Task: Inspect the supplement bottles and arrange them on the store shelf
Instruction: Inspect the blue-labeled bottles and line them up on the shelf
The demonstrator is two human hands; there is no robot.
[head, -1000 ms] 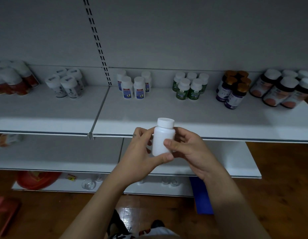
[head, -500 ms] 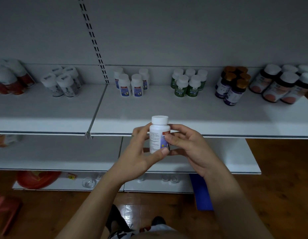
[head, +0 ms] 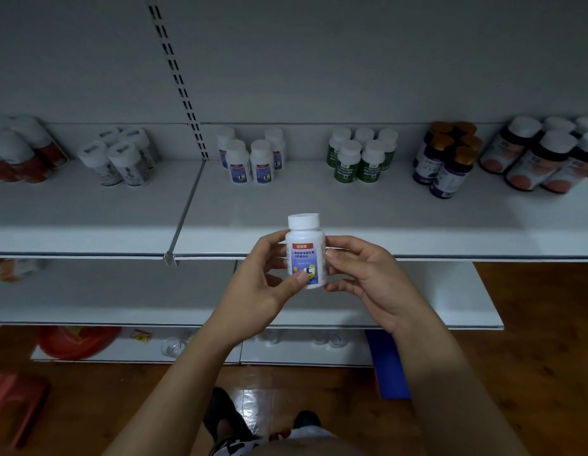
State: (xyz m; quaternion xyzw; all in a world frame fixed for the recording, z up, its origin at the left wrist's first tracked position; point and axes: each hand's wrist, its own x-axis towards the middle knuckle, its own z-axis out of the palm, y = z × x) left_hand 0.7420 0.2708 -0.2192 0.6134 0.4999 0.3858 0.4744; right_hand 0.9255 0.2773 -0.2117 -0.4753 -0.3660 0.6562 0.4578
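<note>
Inspecting bottle [head: 305,253]: upright, label [head: 303,263] toward camera.
Clamped between left hand [head: 256,291] and right hand [head: 368,278]; probably light, rigid, slick plastic, so grip mid-body, not cap [head: 303,221].

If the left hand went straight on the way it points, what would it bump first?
Probably the front edge of the white metal shelf, since the left hand gripping the white blue-labelled bottle points toward it; depth is unclear.

The white bottle [head: 306,240] has turned between the left hand [head: 263,287] and right hand [head: 368,278]: blank side a second ago, now its red-and-blue label [head: 303,260] faces us squarely.
</note>
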